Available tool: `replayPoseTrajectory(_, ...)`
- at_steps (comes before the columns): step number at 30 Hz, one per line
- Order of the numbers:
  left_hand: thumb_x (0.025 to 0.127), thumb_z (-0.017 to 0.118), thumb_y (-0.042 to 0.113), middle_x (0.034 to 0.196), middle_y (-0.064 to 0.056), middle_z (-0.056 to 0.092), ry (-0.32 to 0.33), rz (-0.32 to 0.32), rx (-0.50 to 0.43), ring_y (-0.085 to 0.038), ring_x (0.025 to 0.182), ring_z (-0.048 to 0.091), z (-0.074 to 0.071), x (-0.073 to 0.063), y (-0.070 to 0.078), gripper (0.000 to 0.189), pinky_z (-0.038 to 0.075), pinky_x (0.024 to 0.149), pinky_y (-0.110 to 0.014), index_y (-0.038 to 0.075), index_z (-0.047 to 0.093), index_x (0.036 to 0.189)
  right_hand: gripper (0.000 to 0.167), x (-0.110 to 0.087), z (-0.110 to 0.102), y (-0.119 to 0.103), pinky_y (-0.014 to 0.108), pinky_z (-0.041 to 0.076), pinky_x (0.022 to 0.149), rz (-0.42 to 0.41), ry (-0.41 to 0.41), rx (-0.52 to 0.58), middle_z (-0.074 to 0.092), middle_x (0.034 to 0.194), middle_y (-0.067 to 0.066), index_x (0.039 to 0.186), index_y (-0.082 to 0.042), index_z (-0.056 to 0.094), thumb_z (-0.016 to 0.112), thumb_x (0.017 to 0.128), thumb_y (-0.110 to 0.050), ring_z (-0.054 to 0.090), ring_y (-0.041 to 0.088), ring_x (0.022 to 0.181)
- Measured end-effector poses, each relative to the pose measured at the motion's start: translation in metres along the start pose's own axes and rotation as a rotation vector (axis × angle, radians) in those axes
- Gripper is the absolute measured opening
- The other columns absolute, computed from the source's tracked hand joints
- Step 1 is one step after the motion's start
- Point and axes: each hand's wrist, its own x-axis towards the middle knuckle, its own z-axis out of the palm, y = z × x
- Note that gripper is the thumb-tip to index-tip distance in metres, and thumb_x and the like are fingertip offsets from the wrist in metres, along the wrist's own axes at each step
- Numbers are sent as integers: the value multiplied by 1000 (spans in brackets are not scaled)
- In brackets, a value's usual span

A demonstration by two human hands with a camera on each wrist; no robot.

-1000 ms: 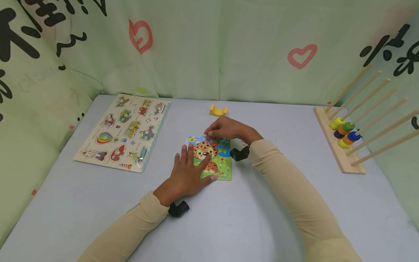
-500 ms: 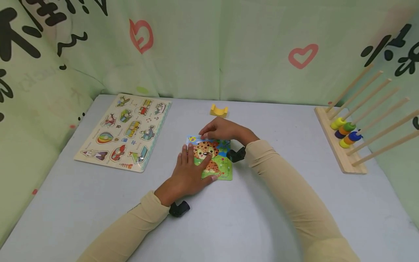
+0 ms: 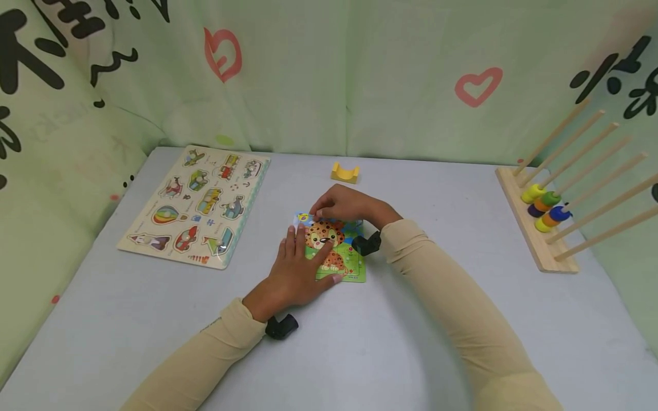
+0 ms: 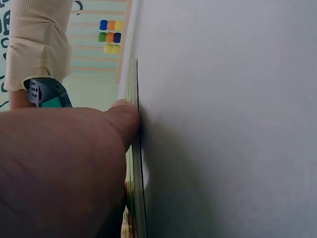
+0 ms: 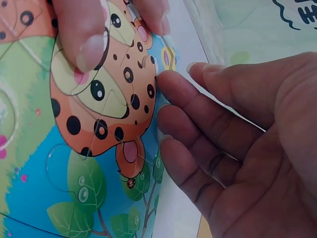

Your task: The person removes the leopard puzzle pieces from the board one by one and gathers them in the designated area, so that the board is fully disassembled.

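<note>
A jigsaw puzzle [image 3: 352, 260] with a cartoon leopard lies flat on the table. My left hand [image 3: 290, 279] rests on its lower left part with fingers spread, covering some of the picture. In the left wrist view, the thumb of that hand [image 4: 64, 158] lies along the puzzle's thin edge [image 4: 138, 198]. At the far edge, my right hand [image 3: 346, 204] touches the puzzle with its fingertips. Seen from the right wrist, the bent fingers of this hand [image 5: 213, 139] meet the border beside the leopard's head [image 5: 111, 99], and no piece shows between them.
To the left lies a wooden vehicle picture board [image 3: 197, 208]. A small yellow curved block [image 3: 345, 173] sits behind the right hand. On the right stands a wooden rack [image 3: 537, 228] with tall rods and several coloured beads. A green printed curtain [image 3: 344, 85] hangs behind the table.
My right hand has slid left along the puzzle's far edge, mostly between the first two frames. The left hand stays in place on the puzzle.
</note>
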Motion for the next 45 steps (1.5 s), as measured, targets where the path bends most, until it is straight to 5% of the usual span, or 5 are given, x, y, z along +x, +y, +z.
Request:
replayPoseTrajectory(25,94,40,68,156,-33,-2,13,9,39,-51,141,-6,1,0,0,76,10,112,-58,26,26,155,26,4,1,-5,33,47,88,45,17,-32,69,113,8,119,-1,69,52,101,-9,61,16,96)
replayPoseTrajectory(41,93,41,68,156,-31,-4,2,-3,36,-49,142,-8,0,1,0,76,10,112,-58,27,25,156,25,7,6,-7,27,45,59,20,-13,-15,70,96,7,118,-2,70,53,100,-6,51,14,60)
replayPoseTrajectory(45,94,40,67,156,-31,-4,1,-1,31,-49,142,-9,0,1,0,75,10,112,-57,27,25,156,26,8,7,-7,26,46,59,23,-19,-21,70,100,8,119,-2,69,52,99,-6,51,12,62)
